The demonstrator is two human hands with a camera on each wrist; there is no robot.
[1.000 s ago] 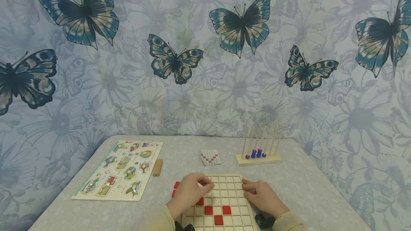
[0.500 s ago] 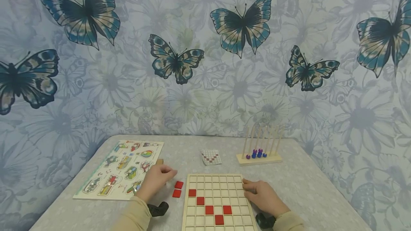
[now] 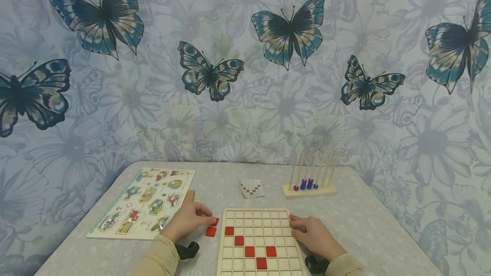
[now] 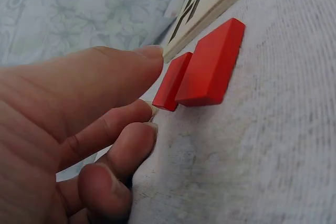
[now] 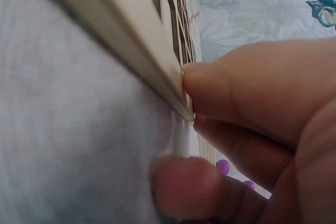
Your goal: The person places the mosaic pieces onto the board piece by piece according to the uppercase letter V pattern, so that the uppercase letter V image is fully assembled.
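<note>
Two loose red square tiles lie on the table left of the wooden grid board [image 3: 254,226]. At the farther tile [image 3: 216,221] my left hand [image 3: 188,217] has its thumb and forefinger spread apart, fingertips right at the tile's end; in the left wrist view the thumb [image 4: 123,72] is close above it. The nearer tile [image 4: 212,66] lies beside it, untouched. On the board several red tiles sit in cells, among them one tile [image 3: 261,263] low in the middle. My right hand [image 3: 315,234] pinches the board's right edge, with the thumb [image 5: 226,85] over its top.
A picture puzzle board [image 3: 143,208] lies at the left, with a wooden block [image 3: 190,196] beside it. Behind the grid board are a small pattern card [image 3: 252,188] and a peg stand [image 3: 309,189] holding purple and blue beads. A butterfly-patterned wall [image 3: 245,131] rises behind the table.
My left hand has moved from over the grid board leftward to the loose red tiles, uncovering a red tile in a left-hand cell. The right hand has stayed on the board's edge.
</note>
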